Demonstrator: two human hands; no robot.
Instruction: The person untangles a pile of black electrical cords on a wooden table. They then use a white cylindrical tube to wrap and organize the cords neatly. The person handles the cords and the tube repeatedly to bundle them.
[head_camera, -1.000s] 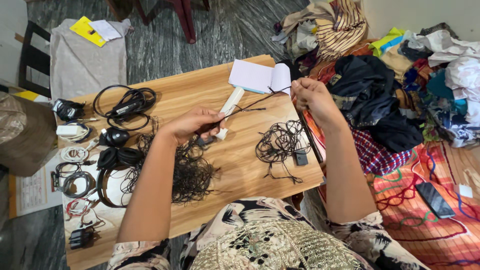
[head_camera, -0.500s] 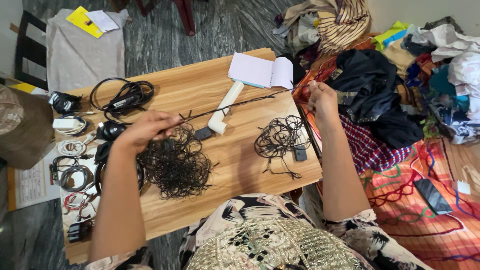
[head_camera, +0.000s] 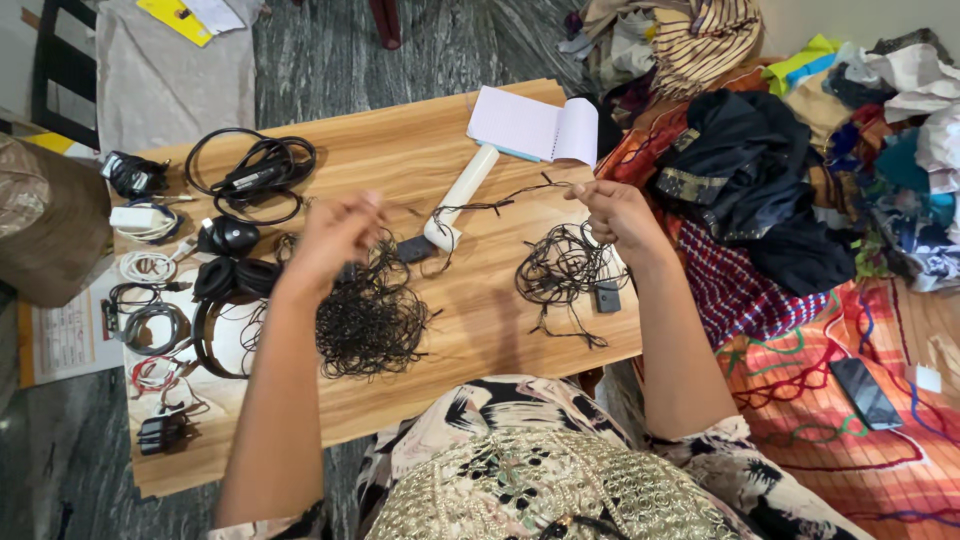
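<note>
Thin black wire (head_camera: 500, 205) runs roughly left-right across the tabletop (head_camera: 400, 150), stretched between the two hands, passing just over the lower end of the white handle-shaped tool (head_camera: 458, 195); long axis near horizontal, sagging slightly in the middle.

Right hand (head_camera: 620, 215) holds the right end, fingers (head_camera: 590, 195) pinched together on the wire; a loose black cable bundle (head_camera: 565, 270) lies just below it, touching the tabletop.

Left hand (head_camera: 335, 240) is blurred; fingers seem closed on the wire where it leaves the dense black tangle (head_camera: 370, 320), which hangs from and lies just under that hand; left hand is the nearer to the tangle.

Wire is thin, dark, kinked, with small branches; tangle is matted, no free end showing.

Open notebook (head_camera: 535, 125) lies beyond; coiled cables and headphones (head_camera: 225, 280) at far left.
</note>
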